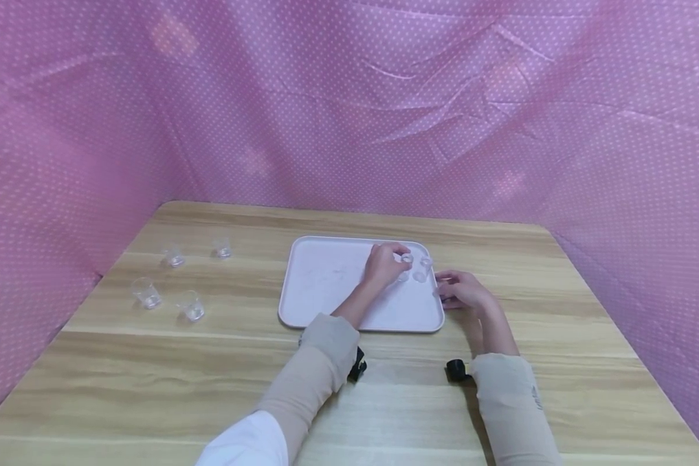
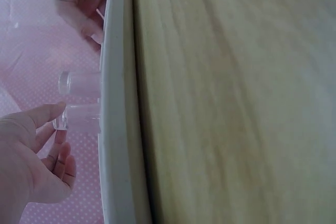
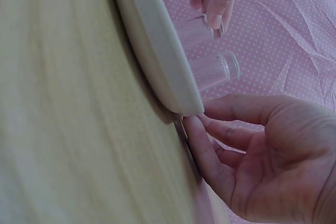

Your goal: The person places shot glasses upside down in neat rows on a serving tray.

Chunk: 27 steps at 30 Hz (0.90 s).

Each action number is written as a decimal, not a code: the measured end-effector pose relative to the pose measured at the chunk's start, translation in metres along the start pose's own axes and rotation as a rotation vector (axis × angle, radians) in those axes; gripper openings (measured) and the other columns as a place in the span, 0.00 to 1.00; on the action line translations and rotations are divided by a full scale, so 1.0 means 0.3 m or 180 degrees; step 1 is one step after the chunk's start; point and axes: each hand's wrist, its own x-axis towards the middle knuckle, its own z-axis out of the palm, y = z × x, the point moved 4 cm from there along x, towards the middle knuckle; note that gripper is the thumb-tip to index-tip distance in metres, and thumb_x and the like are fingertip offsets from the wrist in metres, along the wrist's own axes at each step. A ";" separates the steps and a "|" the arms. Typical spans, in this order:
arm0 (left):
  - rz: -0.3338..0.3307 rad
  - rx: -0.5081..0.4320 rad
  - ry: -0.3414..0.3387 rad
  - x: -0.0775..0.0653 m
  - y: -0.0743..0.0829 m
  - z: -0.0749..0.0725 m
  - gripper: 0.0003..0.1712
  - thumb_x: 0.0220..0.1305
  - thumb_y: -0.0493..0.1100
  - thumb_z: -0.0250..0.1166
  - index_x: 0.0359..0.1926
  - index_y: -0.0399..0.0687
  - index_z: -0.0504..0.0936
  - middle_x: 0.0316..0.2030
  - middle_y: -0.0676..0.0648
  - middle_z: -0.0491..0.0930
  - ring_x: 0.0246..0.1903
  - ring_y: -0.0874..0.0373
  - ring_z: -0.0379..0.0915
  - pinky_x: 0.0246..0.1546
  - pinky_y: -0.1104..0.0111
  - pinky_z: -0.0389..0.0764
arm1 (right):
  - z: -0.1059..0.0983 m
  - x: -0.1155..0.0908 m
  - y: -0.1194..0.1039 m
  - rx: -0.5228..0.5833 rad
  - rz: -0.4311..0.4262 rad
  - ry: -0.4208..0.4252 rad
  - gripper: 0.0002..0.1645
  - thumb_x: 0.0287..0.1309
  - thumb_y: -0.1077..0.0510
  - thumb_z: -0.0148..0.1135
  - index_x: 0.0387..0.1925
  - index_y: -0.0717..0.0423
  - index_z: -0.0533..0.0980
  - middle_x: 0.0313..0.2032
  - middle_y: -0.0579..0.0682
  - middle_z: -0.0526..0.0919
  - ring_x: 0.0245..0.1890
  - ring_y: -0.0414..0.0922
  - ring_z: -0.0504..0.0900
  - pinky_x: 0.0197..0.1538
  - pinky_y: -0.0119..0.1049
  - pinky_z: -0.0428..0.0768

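Note:
My left hand (image 1: pixel 382 264) reaches over the white tray (image 1: pixel 326 278). Its thumb and fingertips pinch the thick base of a small clear shot glass (image 2: pixel 83 118), which stands upside down at the tray's right end. Beside that one, a second upturned shot glass (image 3: pixel 211 73) stands apart from both hands. At the tray's right edge is my right hand (image 1: pixel 465 291); in the right wrist view its thumb and index finger pinch the rim near the corner.
Several more clear shot glasses stand on the left of the wooden table, among them one near the back (image 1: pixel 223 249) and one nearer (image 1: pixel 192 307). A pink dotted curtain (image 1: pixel 338 116) encloses the far side and both flanks.

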 end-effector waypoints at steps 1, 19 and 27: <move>0.0007 -0.0004 0.0005 0.000 0.000 0.002 0.17 0.47 0.42 0.72 0.42 0.52 0.84 0.40 0.55 0.82 0.45 0.57 0.67 0.46 0.70 0.68 | 0.001 -0.001 0.000 -0.0007 -0.0004 -0.0003 0.30 0.57 0.69 0.53 0.61 0.70 0.60 0.43 0.60 0.75 0.32 0.41 0.77 0.38 0.37 0.80; -0.0026 0.0020 -0.0136 -0.022 0.007 -0.050 0.25 0.48 0.43 0.72 0.50 0.53 0.80 0.45 0.52 0.79 0.47 0.56 0.65 0.44 0.69 0.69 | 0.001 0.001 0.004 -0.0037 0.0026 0.0017 0.30 0.57 0.68 0.54 0.61 0.69 0.60 0.48 0.64 0.71 0.35 0.43 0.77 0.39 0.37 0.79; 0.0146 -0.0104 -0.0016 -0.050 -0.020 -0.201 0.23 0.49 0.40 0.71 0.50 0.45 0.79 0.46 0.48 0.78 0.45 0.53 0.68 0.46 0.63 0.69 | 0.001 0.000 0.003 -0.0036 0.0020 0.0011 0.30 0.58 0.68 0.53 0.61 0.69 0.60 0.47 0.63 0.71 0.35 0.43 0.77 0.39 0.38 0.79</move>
